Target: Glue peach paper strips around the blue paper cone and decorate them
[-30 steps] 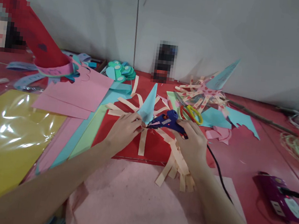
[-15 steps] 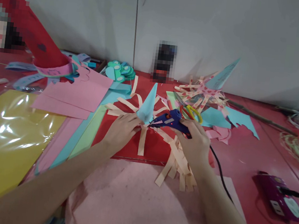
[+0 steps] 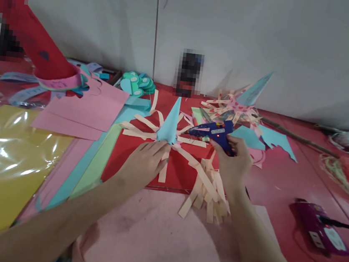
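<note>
A light-blue paper cone (image 3: 169, 124) stands upright, with cream paper strips (image 3: 139, 134) radiating from around its base, over a red sheet (image 3: 120, 162). At the cone's front edge, my left hand (image 3: 146, 159) has its fingers closed over the end of one strip (image 3: 163, 174), partly hiding it. My right hand (image 3: 234, 161) is wrapped around the handle of a blue hot glue gun (image 3: 217, 131). Its nozzle points left, above the strips on the cone's right side. Loose cream strips (image 3: 202, 189) lie piled between my right wrist and the red sheet.
Pink sheets (image 3: 76, 111) and a shiny plastic-wrapped yellow pack (image 3: 11, 154) lie left. A tall red cone (image 3: 42, 40) leans behind them. Behind right sits another blue cone with patterned strips (image 3: 253, 91). Blue paper scraps (image 3: 277, 140) and a purple power strip (image 3: 319, 229) are at right.
The glue gun has moved right and up, away from the cone's base, in my right hand. My left fingers have shifted onto the front of the base over the strip.
</note>
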`<state>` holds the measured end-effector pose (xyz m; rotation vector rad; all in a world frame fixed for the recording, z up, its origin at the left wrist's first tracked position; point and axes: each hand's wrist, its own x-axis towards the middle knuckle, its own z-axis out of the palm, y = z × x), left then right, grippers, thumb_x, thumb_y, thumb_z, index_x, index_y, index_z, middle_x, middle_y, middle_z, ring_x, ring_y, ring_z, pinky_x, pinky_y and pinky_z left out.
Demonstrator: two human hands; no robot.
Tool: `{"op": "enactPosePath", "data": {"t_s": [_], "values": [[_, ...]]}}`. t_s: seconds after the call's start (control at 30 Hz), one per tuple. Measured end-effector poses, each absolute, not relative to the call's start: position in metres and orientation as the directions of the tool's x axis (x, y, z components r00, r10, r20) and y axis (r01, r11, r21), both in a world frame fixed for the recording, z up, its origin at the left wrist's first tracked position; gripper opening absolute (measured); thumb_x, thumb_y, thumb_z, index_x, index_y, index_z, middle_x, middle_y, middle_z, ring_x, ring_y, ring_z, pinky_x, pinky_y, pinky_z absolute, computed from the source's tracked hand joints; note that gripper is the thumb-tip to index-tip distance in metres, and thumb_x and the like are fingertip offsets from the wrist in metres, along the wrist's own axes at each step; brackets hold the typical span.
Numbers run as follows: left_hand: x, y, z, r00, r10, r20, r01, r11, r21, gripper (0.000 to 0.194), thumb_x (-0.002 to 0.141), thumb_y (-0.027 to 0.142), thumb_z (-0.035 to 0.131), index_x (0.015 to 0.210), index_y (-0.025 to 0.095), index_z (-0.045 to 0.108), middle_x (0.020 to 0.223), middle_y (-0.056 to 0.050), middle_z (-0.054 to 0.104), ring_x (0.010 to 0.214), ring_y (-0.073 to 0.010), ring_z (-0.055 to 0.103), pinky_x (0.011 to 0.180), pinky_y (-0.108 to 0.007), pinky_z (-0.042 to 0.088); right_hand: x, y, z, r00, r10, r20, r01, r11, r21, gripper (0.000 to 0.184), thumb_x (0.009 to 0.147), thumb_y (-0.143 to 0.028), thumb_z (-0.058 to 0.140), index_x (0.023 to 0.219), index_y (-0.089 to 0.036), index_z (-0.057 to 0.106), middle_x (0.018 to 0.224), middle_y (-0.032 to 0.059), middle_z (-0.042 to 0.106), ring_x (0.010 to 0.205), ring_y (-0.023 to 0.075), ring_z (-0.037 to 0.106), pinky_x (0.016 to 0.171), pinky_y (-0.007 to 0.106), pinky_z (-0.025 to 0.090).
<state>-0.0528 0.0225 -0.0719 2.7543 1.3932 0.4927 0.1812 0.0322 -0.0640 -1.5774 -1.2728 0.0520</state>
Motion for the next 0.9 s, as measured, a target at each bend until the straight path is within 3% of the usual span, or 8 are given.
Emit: {"op": "enactPosePath", "data": {"t_s": [0.2, 0.37, 0.7, 0.9], "values": [[-0.046, 0.009, -0.076, 0.534, 0.827, 0.176, 0.836, -0.548, 0.037, 0.053, 0.094, 0.043, 0.039, 0.134, 0.009, 0.042, 0.132, -0.018, 0.051, 0.124, -0.0302, 0.045, 0.096, -0.043, 0.041, 0.182, 0.034, -0.064, 0.484, 0.727, 0.488, 0.63, 0.097, -0.77, 0.034, 0.065, -0.044, 0.072, 0.086, -0.018, 0.063, 0.078, 0.0019, 0.066, 0.069, 0.0156, 0.059, 0.066, 0.031, 0.048], [-0.043, 0.01, -0.076, 0.529, 0.843, 0.099, 0.848, -0.53, -0.015, 0.058, 0.092, 0.046, 0.043, 0.134, 0.007, 0.042, 0.131, -0.021, 0.051, 0.122, -0.0327, 0.046, 0.095, -0.045, 0.041, 0.18, 0.033, -0.063, 0.474, 0.738, 0.48, 0.62, 0.107, -0.778, 0.034, 0.065, -0.046, 0.072, 0.084, -0.019, 0.063, 0.077, 0.0017, 0.066, 0.068, 0.0153, 0.058, 0.065, 0.031, 0.048], [-0.038, 0.009, -0.073, 0.527, 0.846, 0.079, 0.848, -0.519, -0.101, 0.063, 0.091, 0.051, 0.041, 0.135, 0.006, 0.042, 0.132, -0.021, 0.05, 0.124, -0.0329, 0.044, 0.098, -0.045, 0.038, 0.18, 0.033, -0.063, 0.479, 0.741, 0.471, 0.612, 0.103, -0.784, 0.036, 0.064, -0.046, 0.072, 0.086, -0.019, 0.063, 0.078, 0.002, 0.066, 0.068, 0.0153, 0.058, 0.065, 0.031, 0.048], [-0.038, 0.01, -0.075, 0.549, 0.832, 0.077, 0.836, -0.546, -0.053, 0.063, 0.092, 0.048, 0.039, 0.135, 0.003, 0.04, 0.132, -0.022, 0.049, 0.123, -0.0342, 0.043, 0.098, -0.045, 0.037, 0.18, 0.033, -0.064, 0.48, 0.744, 0.465, 0.601, 0.107, -0.792, 0.036, 0.065, -0.047, 0.071, 0.086, -0.019, 0.063, 0.079, 0.0022, 0.066, 0.069, 0.0157, 0.059, 0.066, 0.032, 0.048]]}}
